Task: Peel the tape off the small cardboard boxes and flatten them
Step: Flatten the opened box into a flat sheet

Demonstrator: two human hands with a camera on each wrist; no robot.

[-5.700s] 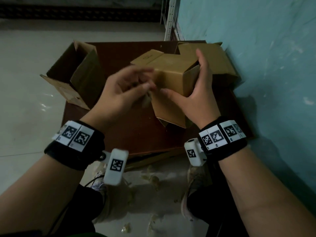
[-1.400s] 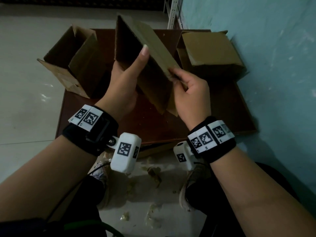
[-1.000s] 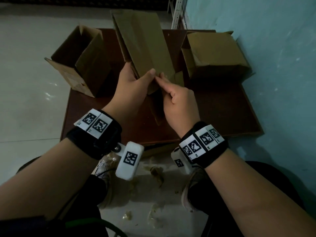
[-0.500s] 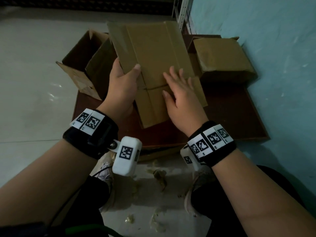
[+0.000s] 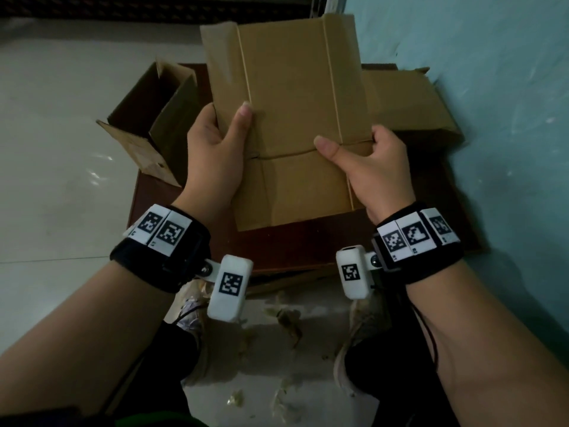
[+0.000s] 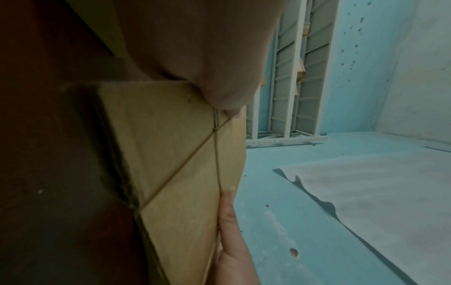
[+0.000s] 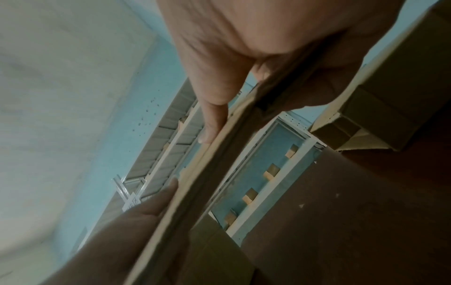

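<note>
A flattened brown cardboard box (image 5: 292, 118) hangs in the air over the dark red board (image 5: 308, 245), held by both hands. My left hand (image 5: 215, 149) grips its left edge, thumb on top near the fold line. My right hand (image 5: 372, 167) grips its right edge, thumb lying across the front face. In the left wrist view the flat cardboard (image 6: 175, 154) shows its creases, with my right thumb below it. The right wrist view sees the flattened box (image 7: 195, 192) edge-on between thumb and fingers. No tape shows on it.
An open, still standing box (image 5: 154, 118) lies on its side at the board's left corner. Another box (image 5: 409, 103) sits at the back right against the blue wall (image 5: 492, 87). Crumpled tape scraps (image 5: 286, 318) litter the floor by my shoes. White shelving (image 6: 288, 77) stands behind.
The box went from half-collapsed and tilted to fully flat. My right hand went from pressing flat on it to gripping its right edge, and both hands lifted it toward the camera.
</note>
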